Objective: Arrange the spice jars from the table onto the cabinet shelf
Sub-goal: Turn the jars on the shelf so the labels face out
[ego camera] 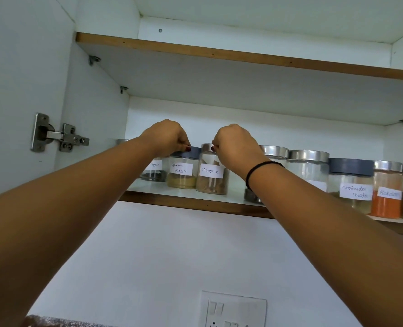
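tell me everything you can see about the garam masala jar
The garam masala jar is a clear, round jar, glass or plastic, with a dark grey-blue lid and a white label handwritten "Garam Masala". Yellow-tan powder fills roughly its lower third. It stands upright on the cabinet shelf, between the pepper jar and the cinnamon jar, close beside both. The left hand grips its lid from above with curled fingers.

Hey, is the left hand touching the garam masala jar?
Touching. In the head view the left hand grips the garam masala jar by its dark lid, with a red-nailed fingertip pressed against the rim.
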`<state>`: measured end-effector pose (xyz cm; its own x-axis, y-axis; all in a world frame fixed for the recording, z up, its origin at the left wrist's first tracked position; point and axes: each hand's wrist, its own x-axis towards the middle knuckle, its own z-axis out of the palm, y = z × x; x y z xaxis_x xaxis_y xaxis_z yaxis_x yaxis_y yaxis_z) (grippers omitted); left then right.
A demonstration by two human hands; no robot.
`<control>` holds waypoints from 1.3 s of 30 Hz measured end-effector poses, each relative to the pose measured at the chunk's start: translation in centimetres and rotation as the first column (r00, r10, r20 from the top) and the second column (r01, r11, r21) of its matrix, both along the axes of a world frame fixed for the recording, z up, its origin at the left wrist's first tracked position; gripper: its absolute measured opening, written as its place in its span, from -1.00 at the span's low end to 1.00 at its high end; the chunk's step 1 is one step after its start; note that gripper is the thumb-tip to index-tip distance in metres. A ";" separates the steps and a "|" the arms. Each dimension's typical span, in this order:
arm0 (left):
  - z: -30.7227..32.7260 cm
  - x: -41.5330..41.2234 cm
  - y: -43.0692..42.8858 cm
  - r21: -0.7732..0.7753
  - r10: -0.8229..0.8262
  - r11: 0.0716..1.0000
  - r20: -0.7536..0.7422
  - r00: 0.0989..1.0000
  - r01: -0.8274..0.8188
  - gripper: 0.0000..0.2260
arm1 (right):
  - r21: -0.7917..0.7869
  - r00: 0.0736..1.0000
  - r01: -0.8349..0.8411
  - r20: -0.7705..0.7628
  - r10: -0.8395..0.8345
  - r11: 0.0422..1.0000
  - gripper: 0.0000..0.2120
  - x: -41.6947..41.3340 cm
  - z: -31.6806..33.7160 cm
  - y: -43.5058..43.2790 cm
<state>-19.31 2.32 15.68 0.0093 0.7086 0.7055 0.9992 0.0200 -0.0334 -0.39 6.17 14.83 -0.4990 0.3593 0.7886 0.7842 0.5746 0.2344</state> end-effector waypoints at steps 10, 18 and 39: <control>0.2 -0.7 2.8 -0.018 0.125 0.992 -0.018 0.992 -0.125 -0.76 | -0.040 0.993 0.059 0.102 -0.055 0.997 -0.64 -2.1 -0.2 0.4; -0.1 -1.6 4.2 -0.033 0.170 0.984 -0.081 0.982 -0.174 -0.79 | -0.123 0.990 0.044 0.136 -0.027 0.991 -0.68 -3.1 -0.5 2.1; -2.2 -3.6 5.9 -0.008 0.074 0.997 -0.046 0.996 -0.075 -0.65 | -0.306 0.988 0.068 0.154 -0.022 0.950 -0.48 -4.4 -2.4 7.8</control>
